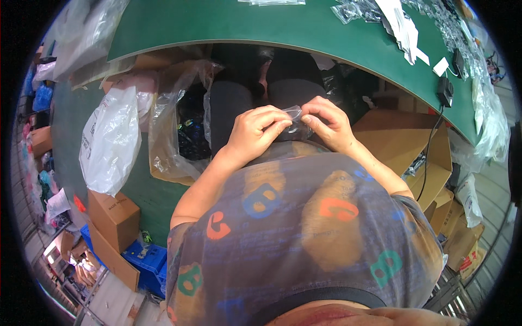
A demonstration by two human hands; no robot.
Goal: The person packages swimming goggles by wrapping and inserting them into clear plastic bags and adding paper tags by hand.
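Printed shirt (283, 228) nearest, left hand (258, 129) and right hand (331, 123) (grip closed) pinch clear plastic (294, 113).

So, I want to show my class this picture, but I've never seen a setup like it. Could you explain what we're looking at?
There is no robot here, just a person's bare left hand and right hand. The one picture comes from a wide fisheye camera worn on the head, looking down. That is why straight edges bend and the patterned shirt fills the lower part.

Between the fingertips of both hands is a small piece of clear plastic, held above the lap. Beyond is a green table; on its right side lie white papers, clear plastic packaging and a small black device with a cable.
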